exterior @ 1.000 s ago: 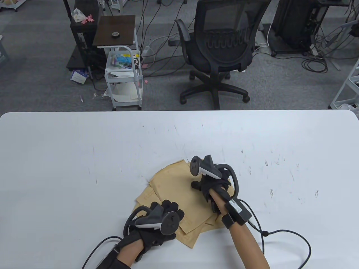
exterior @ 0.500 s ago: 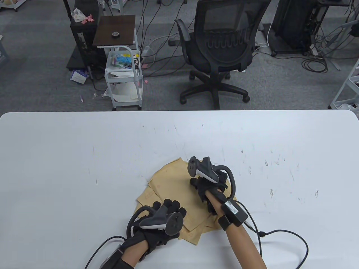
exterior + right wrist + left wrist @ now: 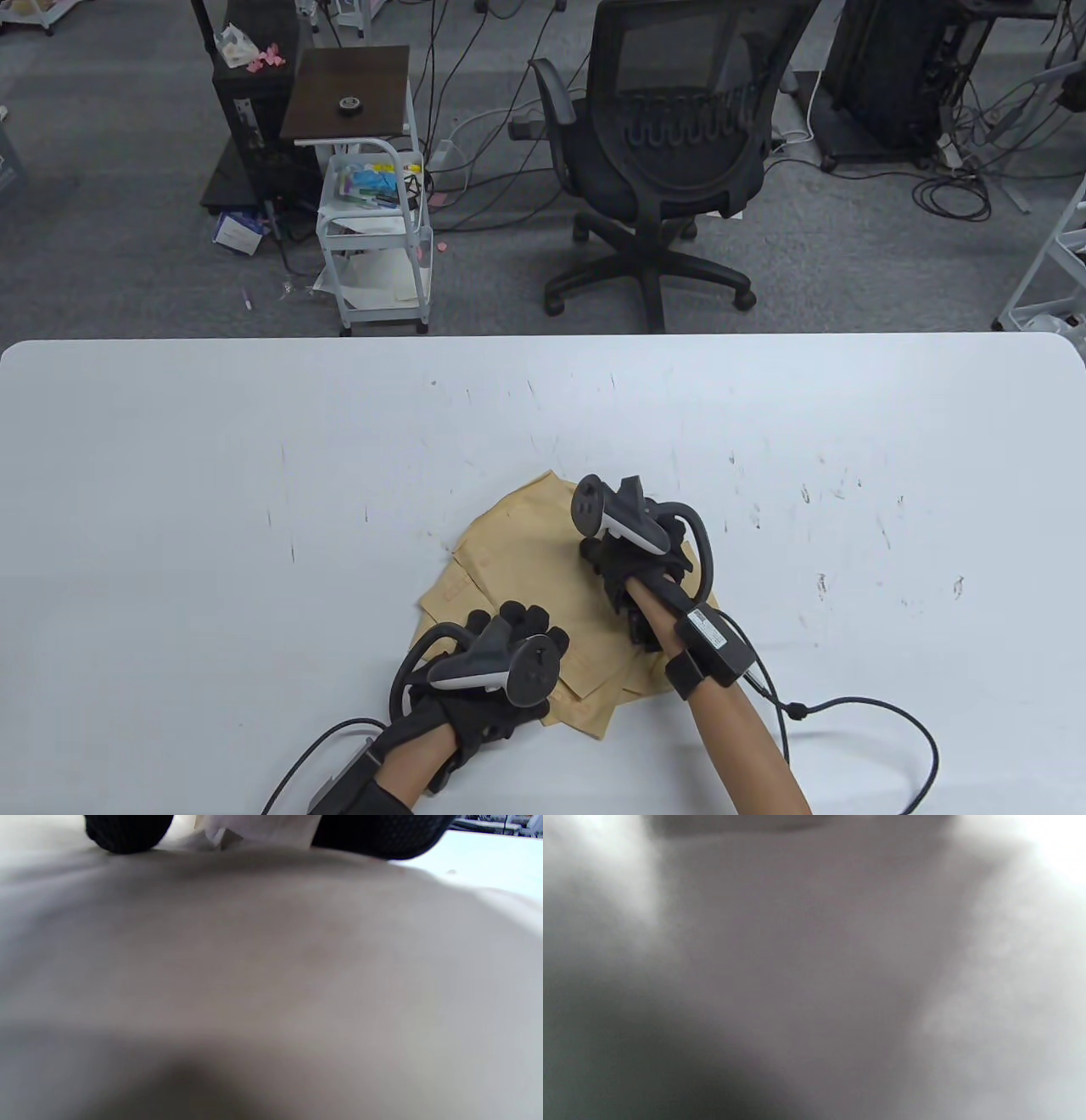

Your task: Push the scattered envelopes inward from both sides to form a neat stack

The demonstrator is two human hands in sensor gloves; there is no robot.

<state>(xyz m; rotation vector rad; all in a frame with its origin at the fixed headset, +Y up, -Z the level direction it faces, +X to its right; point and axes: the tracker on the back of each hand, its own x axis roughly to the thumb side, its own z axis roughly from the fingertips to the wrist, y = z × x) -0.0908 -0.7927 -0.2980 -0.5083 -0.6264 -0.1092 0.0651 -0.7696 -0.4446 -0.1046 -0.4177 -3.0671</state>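
Observation:
Several tan envelopes (image 3: 522, 577) lie overlapped and fanned in a loose pile on the white table (image 3: 254, 475), near its front edge. My left hand (image 3: 517, 645) rests on the pile's lower left part, fingers spread over the paper. My right hand (image 3: 632, 577) presses on the pile's right side, fingers curled down. The right wrist view is filled with blurred tan paper (image 3: 271, 976) with dark gloved fingertips (image 3: 127, 832) at the top. The left wrist view is a grey blur and shows nothing I can name.
A black cable (image 3: 857, 722) runs from my right wrist across the table at the lower right. Beyond the far edge stand a black office chair (image 3: 670, 153) and a small white cart (image 3: 377, 229) on the floor.
Both hands have edged inward: the left hand slid right, the right hand slightly left. The envelope pile has drawn in a little, its lower corner moving up and right.

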